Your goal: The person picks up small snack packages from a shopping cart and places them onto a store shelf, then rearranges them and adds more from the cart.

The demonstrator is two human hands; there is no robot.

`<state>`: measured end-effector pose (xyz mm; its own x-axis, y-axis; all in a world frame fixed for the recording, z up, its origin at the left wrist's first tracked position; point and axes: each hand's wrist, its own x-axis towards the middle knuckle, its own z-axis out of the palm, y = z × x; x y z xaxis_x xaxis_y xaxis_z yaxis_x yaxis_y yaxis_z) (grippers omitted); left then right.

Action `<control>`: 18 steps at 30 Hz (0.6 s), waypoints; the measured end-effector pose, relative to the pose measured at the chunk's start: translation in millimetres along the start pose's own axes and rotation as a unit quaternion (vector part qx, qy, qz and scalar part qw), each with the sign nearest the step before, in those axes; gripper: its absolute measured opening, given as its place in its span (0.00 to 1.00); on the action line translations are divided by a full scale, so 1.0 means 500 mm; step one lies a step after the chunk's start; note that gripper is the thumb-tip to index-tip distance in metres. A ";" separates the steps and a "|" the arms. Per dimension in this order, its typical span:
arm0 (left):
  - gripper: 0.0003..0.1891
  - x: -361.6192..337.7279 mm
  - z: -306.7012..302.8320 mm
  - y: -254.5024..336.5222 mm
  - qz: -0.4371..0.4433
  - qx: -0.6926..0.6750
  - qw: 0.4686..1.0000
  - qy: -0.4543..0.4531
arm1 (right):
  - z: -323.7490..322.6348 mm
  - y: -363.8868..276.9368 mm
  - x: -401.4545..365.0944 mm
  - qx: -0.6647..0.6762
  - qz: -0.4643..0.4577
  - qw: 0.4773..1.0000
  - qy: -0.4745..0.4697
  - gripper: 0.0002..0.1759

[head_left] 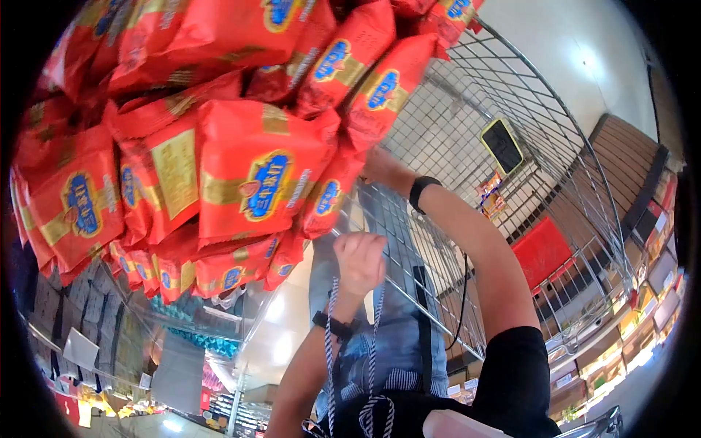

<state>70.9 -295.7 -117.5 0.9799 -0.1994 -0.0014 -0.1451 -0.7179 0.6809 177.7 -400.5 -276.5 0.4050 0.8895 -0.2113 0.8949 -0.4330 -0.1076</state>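
Note:
A large pile of red snack packets [252, 171], with gold bands and blue logos, fills the upper left close to the camera. My left hand [360, 263] is curled closed just below the lower right packets; what its fingers hold, if anything, is hidden. My right hand [383, 169] reaches to the right edge of the pile, between it and a wire shopping cart [438, 95]. The packets cover its fingers, so its grip does not show. Each wrist wears a dark band.
Inside the cart are a black panel with a yellow-green rim [502, 146] and a small colourful packet [491, 196]. A red panel [542, 252] shows at the cart's lower right. Stocked shelves [631, 321] stand right; a glass-like shelf [219, 321] lies under the pile.

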 end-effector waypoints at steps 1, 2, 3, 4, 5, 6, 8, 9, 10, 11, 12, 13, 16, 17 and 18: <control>0.14 0.000 0.000 0.000 0.003 -0.001 1.000 0.008 | 0.031 -0.004 0.005 0.055 0.031 0.995 0.073 0.31; 0.14 -0.002 0.004 -0.003 0.006 -0.001 1.000 0.015 | 0.067 -0.010 0.009 0.112 0.053 0.981 0.150 0.31; 0.14 -0.001 0.004 -0.003 0.008 -0.001 1.000 0.024 | 0.065 -0.011 0.009 0.133 0.059 0.977 0.153 0.31; 0.14 -0.003 0.003 0.000 0.009 0.001 1.000 0.018 | 0.061 -0.017 0.006 0.156 0.063 0.973 0.156 0.31; 0.15 0.001 0.000 0.002 0.010 0.004 1.000 0.016 | 0.048 -0.015 0.005 0.137 0.056 0.977 0.153 0.31; 0.15 0.002 -0.002 0.001 0.012 0.008 1.000 0.017 | 0.031 -0.013 0.005 0.118 0.049 0.980 0.150 0.31; 0.16 0.000 -0.008 -0.002 -0.003 0.010 1.000 -0.026 | -0.007 -0.008 -0.010 0.054 0.013 0.992 0.118 0.32; 0.17 0.001 -0.013 0.000 -0.011 0.009 0.999 -0.045 | -0.013 -0.009 -0.020 0.050 -0.005 0.994 0.094 0.33; 0.18 0.002 -0.019 0.005 -0.018 0.007 0.998 -0.063 | -0.023 -0.014 -0.029 0.101 -0.021 0.993 0.052 0.33; 0.17 0.002 -0.021 0.009 -0.032 0.013 0.997 -0.073 | -0.041 -0.014 -0.049 0.096 -0.041 0.994 0.043 0.34; 0.18 0.002 -0.026 0.015 -0.017 0.038 0.998 -0.057 | -0.061 -0.014 -0.070 0.092 -0.061 0.993 0.034 0.35; 0.18 -0.001 -0.036 0.023 -0.002 0.064 0.997 -0.038 | -0.096 -0.015 -0.098 0.033 -0.088 0.994 0.062 0.37; 0.18 -0.023 -0.132 0.057 0.033 0.048 0.998 0.012 | -0.240 -0.019 -0.162 0.044 -0.037 0.998 -0.017 0.44; 0.18 -0.042 -0.175 0.064 0.046 0.036 0.998 0.037 | -0.302 -0.031 -0.177 0.039 -0.009 0.999 -0.031 0.46; 0.18 -0.064 -0.217 0.065 0.059 0.025 0.996 0.063 | -0.357 -0.050 -0.195 0.064 0.012 0.998 0.004 0.47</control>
<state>49.4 -240.3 -15.9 0.9647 -0.2008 0.1705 -0.2634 -0.7276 0.6334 149.4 -450.4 -79.7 0.4277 0.8798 -0.2074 0.8538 -0.4685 -0.2268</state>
